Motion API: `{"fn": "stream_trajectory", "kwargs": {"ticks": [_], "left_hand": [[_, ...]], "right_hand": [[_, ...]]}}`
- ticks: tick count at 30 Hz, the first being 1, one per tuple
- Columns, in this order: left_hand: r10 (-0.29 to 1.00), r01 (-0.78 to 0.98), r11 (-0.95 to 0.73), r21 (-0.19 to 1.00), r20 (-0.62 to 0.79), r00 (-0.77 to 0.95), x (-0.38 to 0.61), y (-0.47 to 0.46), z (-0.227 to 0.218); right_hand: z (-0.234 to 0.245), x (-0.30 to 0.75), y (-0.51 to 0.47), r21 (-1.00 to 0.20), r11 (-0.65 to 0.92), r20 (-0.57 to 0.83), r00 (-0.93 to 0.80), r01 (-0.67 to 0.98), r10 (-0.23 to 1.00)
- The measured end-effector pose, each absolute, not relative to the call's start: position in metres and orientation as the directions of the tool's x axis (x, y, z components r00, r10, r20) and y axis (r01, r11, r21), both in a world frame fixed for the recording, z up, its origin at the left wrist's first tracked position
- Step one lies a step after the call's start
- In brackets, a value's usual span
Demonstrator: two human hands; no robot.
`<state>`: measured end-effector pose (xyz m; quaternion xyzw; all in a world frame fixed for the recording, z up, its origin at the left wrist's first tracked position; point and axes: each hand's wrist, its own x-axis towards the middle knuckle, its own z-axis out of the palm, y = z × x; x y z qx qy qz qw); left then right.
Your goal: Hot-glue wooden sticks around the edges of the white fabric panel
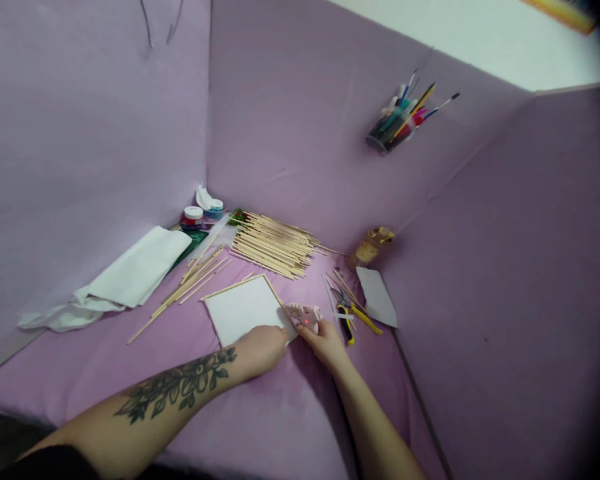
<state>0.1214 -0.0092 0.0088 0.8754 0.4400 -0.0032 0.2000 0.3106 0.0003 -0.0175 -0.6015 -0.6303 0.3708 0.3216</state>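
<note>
By the board (243,310), right hand (327,345) grips glue gun (307,313), likely gluing; left hand (264,348) curled, hold unclear; next probably calls for pressing.

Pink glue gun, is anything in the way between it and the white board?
Nothing that I can see: the right hand holds the pink glue gun with its tip close to the white board, at its right edge.
</note>
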Motion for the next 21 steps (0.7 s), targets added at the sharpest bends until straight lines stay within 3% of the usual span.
{"fn": "stream_trajectory", "kwargs": {"ticks": [4,21], "left_hand": [[0.783,0.78,-0.502,0.373,-0.185,0.593,0.121,-0.0105,0.0078],[0.794,0.785,-0.49,0.379,-0.178,0.581,0.1207,-0.0103,0.0032]], "right_hand": [[-0.0134,0.3157,-0.003,-0.831,-0.064,-0.043,0.05,0.552,0.998],[-0.0157,0.3184,0.0013,-0.835,-0.035,-0.081,-0.059,0.549,0.995]]}}
